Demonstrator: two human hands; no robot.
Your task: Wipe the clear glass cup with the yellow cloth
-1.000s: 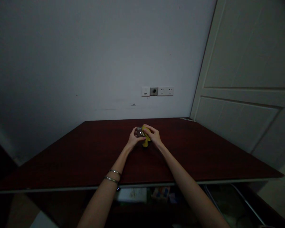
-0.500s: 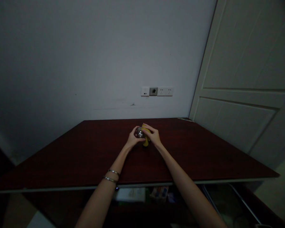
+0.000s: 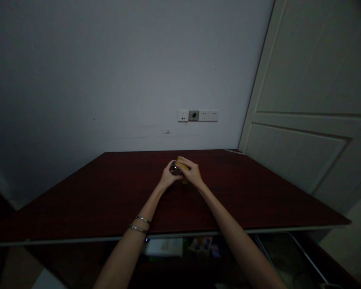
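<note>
We grip a small shiny metal object (image 3: 175,169) in our left hand (image 3: 167,177), over the far middle of the dark red wooden table (image 3: 108,200); our right hand (image 3: 193,174) clasps a crumpled yellow cloth (image 3: 181,160) against it, so the rubbing seems underway, not finished

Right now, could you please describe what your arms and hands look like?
The left arm and right arm are bare, with no sleeves in view. The left hand and right hand wear no gloves. Two thin silver bangles circle the left wrist.
</note>
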